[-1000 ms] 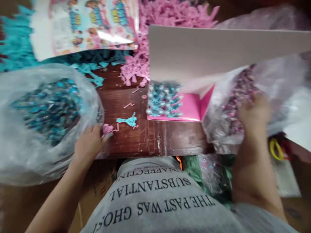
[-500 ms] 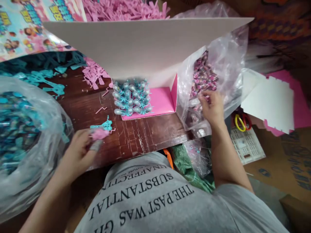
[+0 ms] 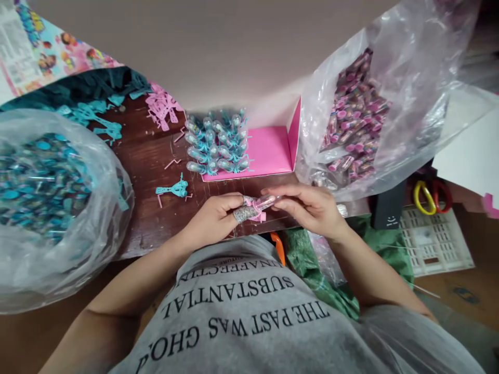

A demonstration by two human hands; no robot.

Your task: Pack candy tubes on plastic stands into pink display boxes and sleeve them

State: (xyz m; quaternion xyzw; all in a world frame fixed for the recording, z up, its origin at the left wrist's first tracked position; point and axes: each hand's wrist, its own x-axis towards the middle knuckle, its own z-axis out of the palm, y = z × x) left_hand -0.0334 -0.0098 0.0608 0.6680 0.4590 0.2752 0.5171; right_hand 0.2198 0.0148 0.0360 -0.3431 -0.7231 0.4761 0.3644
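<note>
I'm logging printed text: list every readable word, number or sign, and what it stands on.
"THE PAST WAS GHO…": shirt, upside down
"SUBSTANTIAL": shirt
"…NAFFECTIN…": shirt
"FUTURE": shirt; rest of line too small
Smiley sign: black object; lettering below too small
Printed sheet: characters too blurred
Cardboard: mark too blurred

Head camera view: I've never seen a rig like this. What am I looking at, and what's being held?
There's no machine here: these are a person's bare hands. The camera is worn on the head, looking forward and down. On the brown table, an open pink box holds rows of teal items; a loose teal piece lies nearby. The left bag contains teal parts, the right bag pink tubes. The left hand holds a pink piece; the right hand pinches a clear tube against it.
</note>
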